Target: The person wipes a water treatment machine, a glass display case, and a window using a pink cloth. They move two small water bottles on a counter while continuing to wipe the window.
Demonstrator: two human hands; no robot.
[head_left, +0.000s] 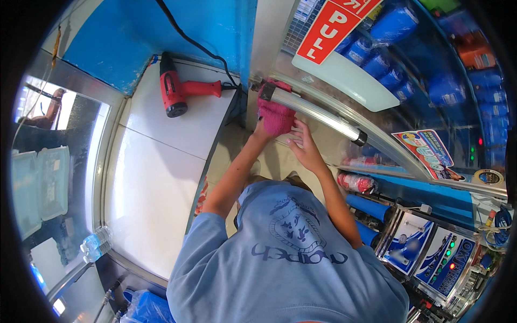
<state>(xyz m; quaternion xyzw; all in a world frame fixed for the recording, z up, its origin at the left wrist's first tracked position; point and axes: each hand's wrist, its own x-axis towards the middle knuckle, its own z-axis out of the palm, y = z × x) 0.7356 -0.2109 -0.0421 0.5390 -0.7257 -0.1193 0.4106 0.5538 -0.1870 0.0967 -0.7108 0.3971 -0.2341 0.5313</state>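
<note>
A bright pink cloth (278,118) covers most of my left hand (262,129), which is closed on it. The cloth is pressed round the left end of a silver bar with black end caps (318,114), a handle on the glass door (371,121). My left fingers are mostly hidden under the cloth. Just right of it, my right hand (305,148) has its fingers apart and holds nothing. Its fingertips are close to the cloth's lower edge; whether they touch it I cannot tell.
A red and black heat gun (183,90) lies on the white tiled ledge (153,167) at left, its black cord running up the blue wall. Blue wrapped packs (396,27) fill shelves behind the glass. A plastic bottle (97,245) is lower left; a panel with lights (444,258) is lower right.
</note>
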